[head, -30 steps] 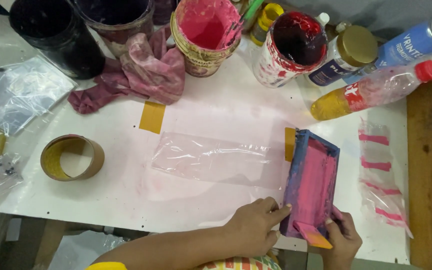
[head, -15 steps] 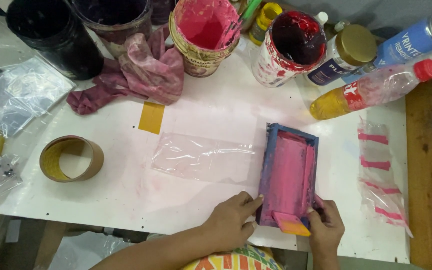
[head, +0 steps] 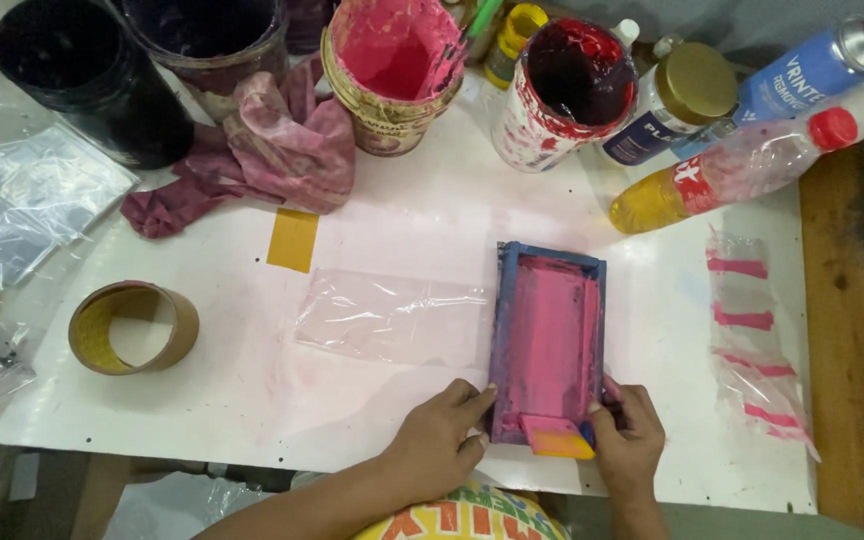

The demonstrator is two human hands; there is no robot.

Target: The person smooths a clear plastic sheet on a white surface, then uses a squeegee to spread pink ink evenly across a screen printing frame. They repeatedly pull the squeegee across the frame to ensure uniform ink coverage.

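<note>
Two bare hands steady a small blue-framed printing screen (head: 548, 345), its mesh coated pink, on a white bench (head: 432, 220). Much is cut off: both forearms run out of view at six o'clock, the paint tubs at twelve o'clock lose their far rims to the picture's edge, and crumpled clear bags at nine o'clock are hard to make out. The left hand (head: 439, 445) lies at the frame's seven o'clock corner, fingers (head: 472, 398) stretched out and pressed against the frame's left edge. The right hand (head: 628, 445) sits at the five o'clock corner, fingers curled closed around an orange squeegee (head: 558, 436) resting on the frame's near end. The frame overlaps the right end of a clear plastic bag (head: 387, 315) lying flat mid-bench. A roll of brown tape (head: 134, 327) rests well apart at nine o'clock; a stained rag (head: 262, 150) lies near eleven.
</note>
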